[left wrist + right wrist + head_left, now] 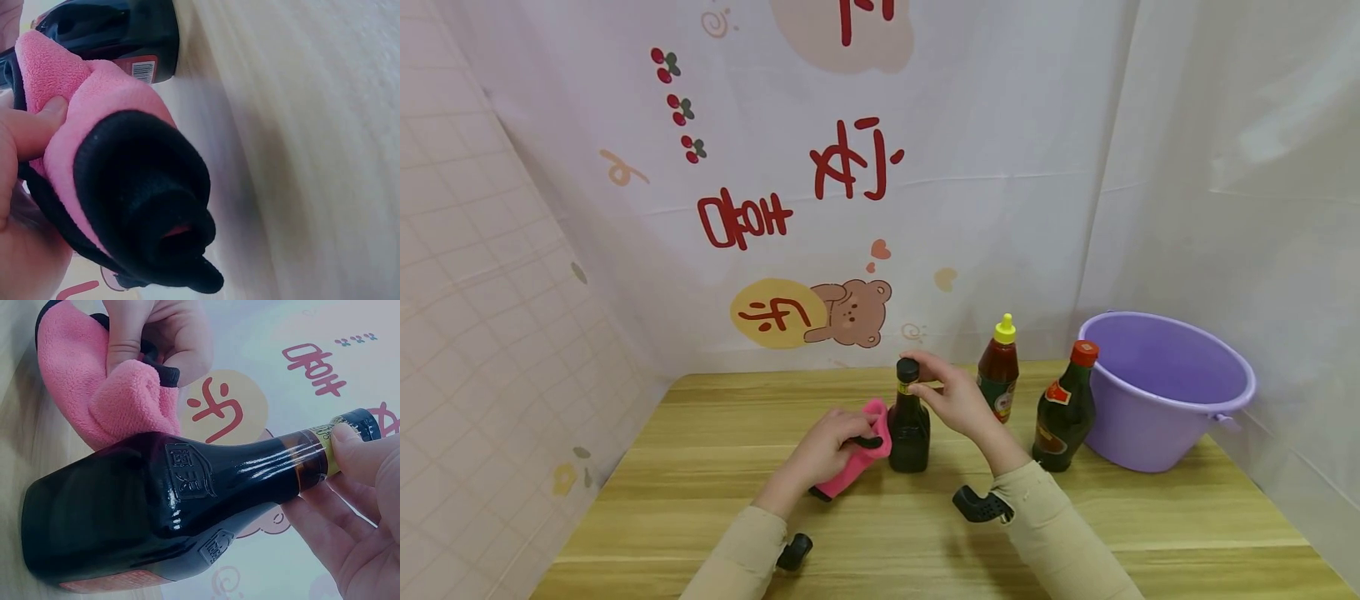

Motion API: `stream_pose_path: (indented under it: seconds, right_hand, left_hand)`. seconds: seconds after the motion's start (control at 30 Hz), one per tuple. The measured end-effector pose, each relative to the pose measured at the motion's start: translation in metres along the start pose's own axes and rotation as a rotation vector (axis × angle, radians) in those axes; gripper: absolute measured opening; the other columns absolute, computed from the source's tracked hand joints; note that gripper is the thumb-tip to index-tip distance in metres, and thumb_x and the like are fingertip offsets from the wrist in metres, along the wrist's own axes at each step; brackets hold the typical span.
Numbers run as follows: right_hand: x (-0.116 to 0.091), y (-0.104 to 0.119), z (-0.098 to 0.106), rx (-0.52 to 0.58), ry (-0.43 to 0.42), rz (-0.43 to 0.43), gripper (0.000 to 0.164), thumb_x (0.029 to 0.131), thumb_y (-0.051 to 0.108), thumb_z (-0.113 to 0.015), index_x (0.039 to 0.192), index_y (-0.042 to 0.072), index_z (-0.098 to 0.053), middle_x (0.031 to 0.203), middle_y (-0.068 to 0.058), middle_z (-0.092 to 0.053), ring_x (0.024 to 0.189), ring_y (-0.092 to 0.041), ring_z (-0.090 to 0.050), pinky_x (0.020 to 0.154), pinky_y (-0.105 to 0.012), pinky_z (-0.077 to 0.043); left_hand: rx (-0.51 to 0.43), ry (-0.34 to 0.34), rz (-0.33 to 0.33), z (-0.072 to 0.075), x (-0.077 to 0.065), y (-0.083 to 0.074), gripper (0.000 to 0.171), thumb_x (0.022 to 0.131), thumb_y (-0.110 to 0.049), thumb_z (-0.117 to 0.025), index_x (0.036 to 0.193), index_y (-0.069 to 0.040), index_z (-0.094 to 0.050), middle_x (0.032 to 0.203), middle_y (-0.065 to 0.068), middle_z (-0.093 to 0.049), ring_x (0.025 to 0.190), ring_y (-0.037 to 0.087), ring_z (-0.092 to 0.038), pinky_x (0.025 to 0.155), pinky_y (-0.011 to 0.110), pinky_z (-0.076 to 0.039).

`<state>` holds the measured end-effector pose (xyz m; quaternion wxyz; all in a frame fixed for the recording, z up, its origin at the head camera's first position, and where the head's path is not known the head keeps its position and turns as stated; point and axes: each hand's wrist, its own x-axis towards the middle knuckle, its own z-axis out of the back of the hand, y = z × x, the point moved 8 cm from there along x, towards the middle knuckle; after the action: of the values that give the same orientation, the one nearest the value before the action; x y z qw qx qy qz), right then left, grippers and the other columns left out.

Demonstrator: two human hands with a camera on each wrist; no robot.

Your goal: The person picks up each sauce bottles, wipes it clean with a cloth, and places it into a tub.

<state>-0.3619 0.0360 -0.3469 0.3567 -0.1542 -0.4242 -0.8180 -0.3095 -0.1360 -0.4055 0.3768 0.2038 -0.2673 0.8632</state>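
A dark glass sauce bottle (910,442) with a black cap stands upright near the middle of the table. My right hand (957,402) holds it by the neck, with the thumb on the yellow neck label in the right wrist view. My left hand (831,446) grips a bunched pink cloth (72,369) with black edging. Folds of that cloth lie against the bottle's side, just below the shoulder. In the left wrist view the cloth (115,94) hides much of the bottle (119,37), though a barcode label shows near its base.
To the right stand a red sauce bottle (997,371) with a yellow nozzle and a dark green bottle (1063,417) with a red cap. Beside them is a purple bucket (1138,425). A printed white curtain (1000,208) hangs behind the wooden table (880,542).
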Motion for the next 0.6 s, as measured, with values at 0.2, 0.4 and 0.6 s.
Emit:
stream_pose_path:
  seconds: [0.2,0.4,0.6]
  right_hand:
    - [0.0,-0.001,0.0,-0.006,-0.004,-0.001,0.048,0.091,0.007,-0.07,0.136,0.016,-0.058,0.106,-0.006,-0.072,0.097,-0.023,-0.07,0.077,-0.044,-0.057]
    - [0.001,0.0,0.0,-0.013,-0.004,0.003,0.048,0.091,0.007,-0.07,0.136,0.017,-0.058,0.105,-0.005,-0.072,0.097,-0.023,-0.07,0.077,-0.043,-0.057]
    - [0.0,0.0,0.0,-0.011,-0.01,0.003,0.048,0.091,0.007,-0.071,0.136,0.017,-0.058,0.105,-0.006,-0.072,0.097,-0.023,-0.07,0.077,-0.044,-0.057]
  left_hand:
    - [-0.001,0.032,0.031,-0.005,-0.002,0.003,0.028,0.08,0.011,-0.072,0.09,-0.016,-0.069,0.114,0.001,-0.071,0.101,0.022,-0.062,0.091,0.04,-0.049]
    - [0.028,0.091,0.026,-0.015,-0.003,0.005,0.028,0.081,0.01,-0.073,0.088,-0.018,-0.07,0.098,-0.009,-0.07,0.094,0.019,-0.059,0.084,0.035,-0.052]
    - [0.111,0.133,-0.033,-0.024,-0.003,0.004,0.03,0.08,0.012,-0.07,0.089,-0.016,-0.072,0.095,-0.007,-0.071,0.087,0.019,-0.061,0.081,0.035,-0.051]
